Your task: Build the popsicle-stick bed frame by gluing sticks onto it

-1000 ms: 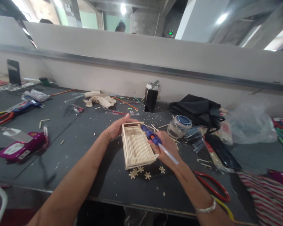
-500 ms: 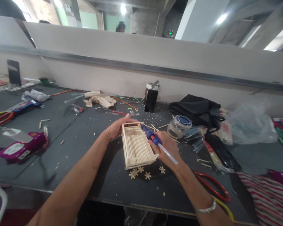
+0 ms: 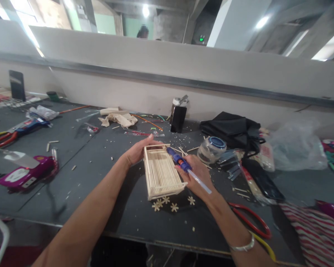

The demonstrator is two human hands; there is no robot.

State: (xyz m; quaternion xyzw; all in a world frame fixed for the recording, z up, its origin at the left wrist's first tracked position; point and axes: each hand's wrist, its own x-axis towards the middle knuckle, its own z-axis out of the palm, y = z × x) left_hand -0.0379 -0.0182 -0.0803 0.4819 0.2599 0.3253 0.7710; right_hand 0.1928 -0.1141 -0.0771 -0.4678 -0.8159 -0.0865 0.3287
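Now, a blue glue gun (image 3: 180, 160) points at the far corner of a stick tray (image 3: 161, 168) between two hands

The left hand (image 3: 140, 150) grips the tray at its far left end, thumb up and the other fingers partly hidden behind the frame. The right hand (image 3: 196, 170) is closed around the glue gun, whose tip sits at the far right corner of the tray; whether it touches the wood is too small to tell. A clear glue stick (image 3: 200, 182) juts from the gun's back end, over the right wrist. Made of pale, thin sticks laid side by side, the tray has raised rails and lies between the hands, tilted, its near end toward the person.

Just below the tray, nearer the person than both hands, small star-shaped wooden pieces (image 3: 174, 207) lie on the dark table (image 3: 122, 218). Right of the right hand are a clear jar (image 3: 208, 152) with a blue lid (image 3: 217, 142) and, farther along, a black phone (image 3: 263, 180). Beyond the jar is a black bag (image 3: 231, 128). Red handles (image 3: 253, 220) lie beside the right forearm, which wears a silver bracelet (image 3: 243, 246). Past both hands, another phone (image 3: 178, 119) leans upright. Well left of the left hand lies a purple device (image 3: 25, 174).
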